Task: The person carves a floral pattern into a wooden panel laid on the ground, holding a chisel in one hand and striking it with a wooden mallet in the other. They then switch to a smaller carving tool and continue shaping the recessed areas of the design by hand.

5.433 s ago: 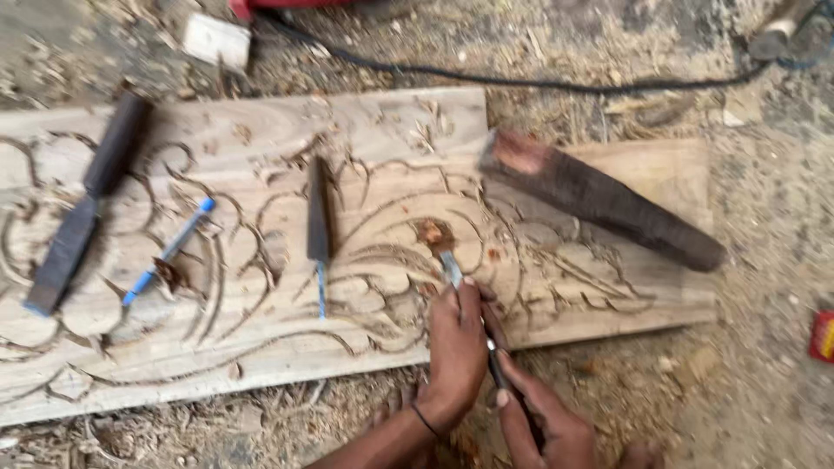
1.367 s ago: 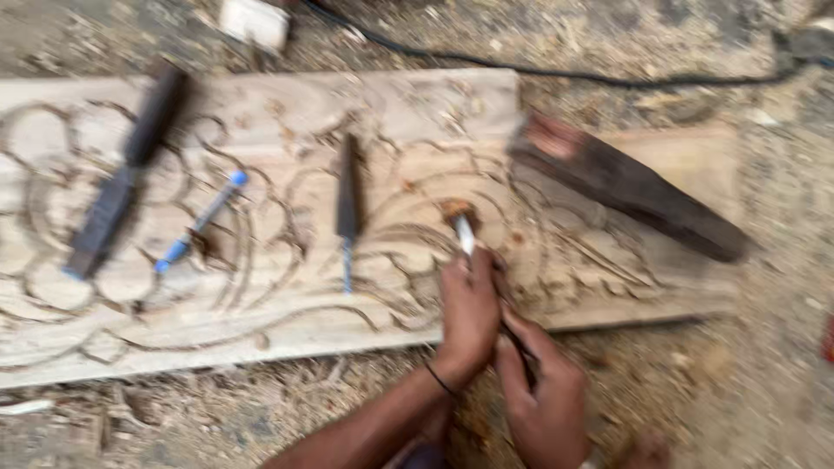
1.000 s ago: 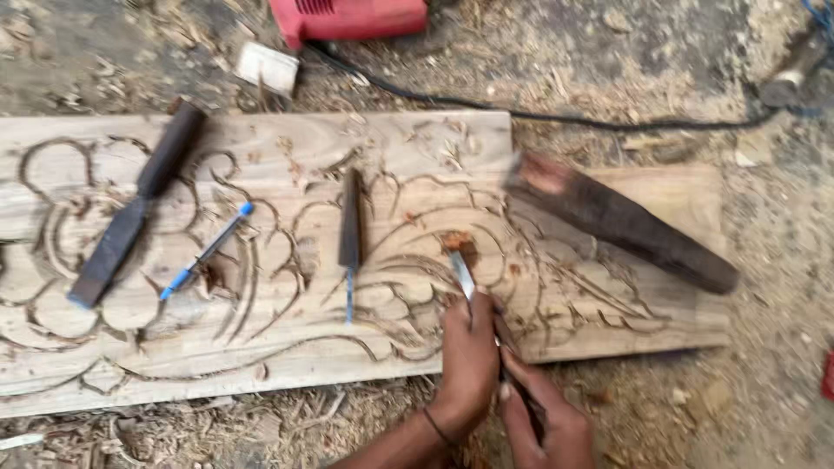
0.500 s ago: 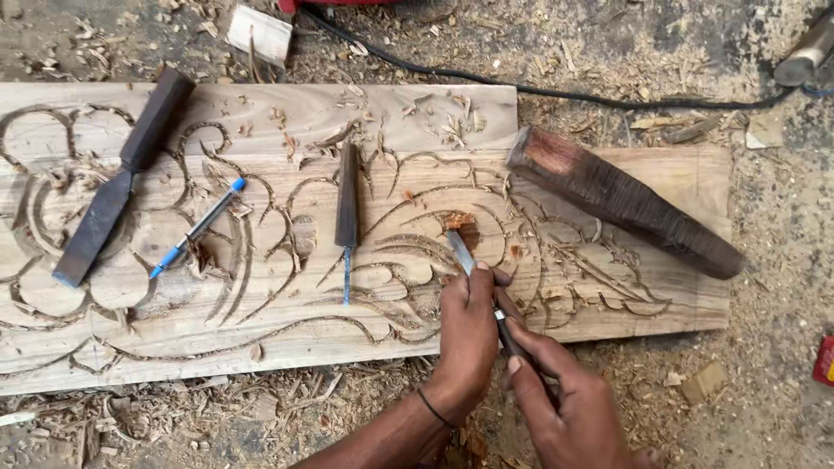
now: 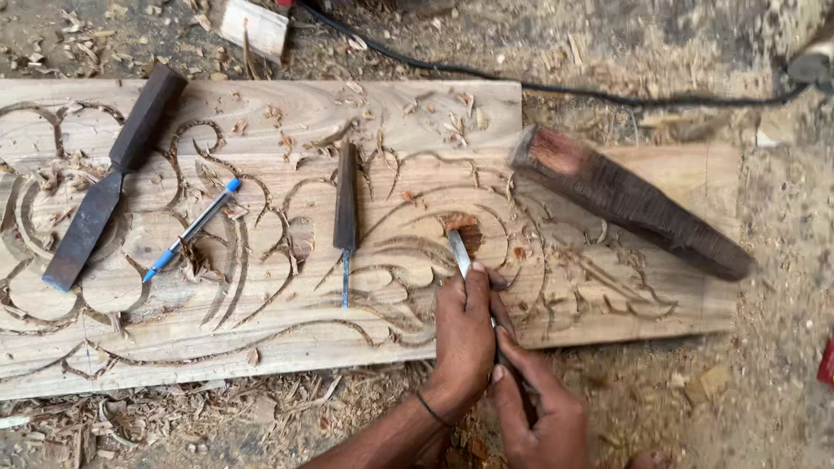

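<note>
both our hands are on the chisel (image 5: pixel 459 254) near the plank's (image 5: pixel 261 113) lower edge: left hand (image 5: pixel 465 334) pinches the blade low, right hand (image 5: pixel 539 412) wraps the handle. stiff steel, sharp tip, best gripped behind the edge.

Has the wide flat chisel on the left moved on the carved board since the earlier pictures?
No. The wide flat chisel lies across the same flower carving on the carved board; only the camera shifted.

1 head-worn camera looks steeply down, close over the carved wooden plank (image 5: pixel 261 339) on littered ground.
</note>
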